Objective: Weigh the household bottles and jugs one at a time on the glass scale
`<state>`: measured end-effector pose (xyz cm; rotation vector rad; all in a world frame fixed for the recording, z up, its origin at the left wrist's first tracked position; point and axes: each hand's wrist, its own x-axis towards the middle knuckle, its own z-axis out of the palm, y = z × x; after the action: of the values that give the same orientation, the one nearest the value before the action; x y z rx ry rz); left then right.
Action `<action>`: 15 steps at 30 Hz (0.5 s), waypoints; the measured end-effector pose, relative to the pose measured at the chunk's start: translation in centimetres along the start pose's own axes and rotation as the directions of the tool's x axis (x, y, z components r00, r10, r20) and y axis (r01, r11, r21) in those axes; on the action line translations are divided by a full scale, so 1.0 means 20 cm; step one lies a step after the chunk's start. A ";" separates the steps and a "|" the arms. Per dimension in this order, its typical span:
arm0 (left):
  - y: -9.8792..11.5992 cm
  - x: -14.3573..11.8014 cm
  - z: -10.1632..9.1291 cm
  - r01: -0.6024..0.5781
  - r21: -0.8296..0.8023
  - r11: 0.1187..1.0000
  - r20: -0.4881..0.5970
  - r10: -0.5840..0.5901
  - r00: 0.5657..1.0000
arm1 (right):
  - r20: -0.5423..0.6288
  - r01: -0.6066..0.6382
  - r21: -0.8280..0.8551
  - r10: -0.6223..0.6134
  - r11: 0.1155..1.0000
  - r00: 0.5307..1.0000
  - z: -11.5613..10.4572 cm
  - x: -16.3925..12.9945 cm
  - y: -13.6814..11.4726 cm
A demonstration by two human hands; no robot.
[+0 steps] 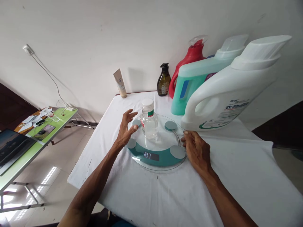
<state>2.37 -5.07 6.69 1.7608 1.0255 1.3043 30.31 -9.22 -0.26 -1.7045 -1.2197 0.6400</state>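
Observation:
A round glass scale (163, 140) with teal trim and a lit display lies on the white cloth. A small clear bottle (148, 119) with a white cap stands upright on its middle. My left hand (126, 129) hovers just left of the bottle, fingers spread, thumb close to the bottle but apart from it. My right hand (196, 149) rests on the cloth at the scale's right rim, fingers curled, fingertips touching the edge. Neither hand holds anything.
A big white detergent jug (233, 91), a teal jug (201, 80), a red bottle (189, 61) and a brown pump bottle (163, 80) stand behind the scale. A tube (120, 83) leans on the wall. A green side table (30, 142) with a laptop stands to the left.

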 end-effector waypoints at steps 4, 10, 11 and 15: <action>0.01 0.03 0.04 -0.006 0.045 0.999 0.067 0.003 0.998 | 0.007 0.005 0.009 -0.005 1.000 1.000 -0.01 0.00 0.00; 0.01 0.06 0.14 0.068 0.162 0.984 0.159 -0.094 0.983 | 0.038 -0.022 0.027 0.021 0.999 0.999 -0.02 0.00 0.03; 0.01 0.07 0.16 0.110 0.170 0.979 0.144 -0.135 0.980 | 0.038 -0.034 0.017 0.033 0.999 0.999 -0.03 0.01 0.03; -0.01 0.07 0.22 0.234 0.211 0.949 0.064 -0.252 0.966 | 0.050 -0.068 -0.010 0.069 0.998 0.996 -0.04 0.03 0.08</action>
<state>6.79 -4.16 5.98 1.7563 1.3155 0.9874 31.93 -9.06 -1.21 -1.7528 -1.2045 0.7241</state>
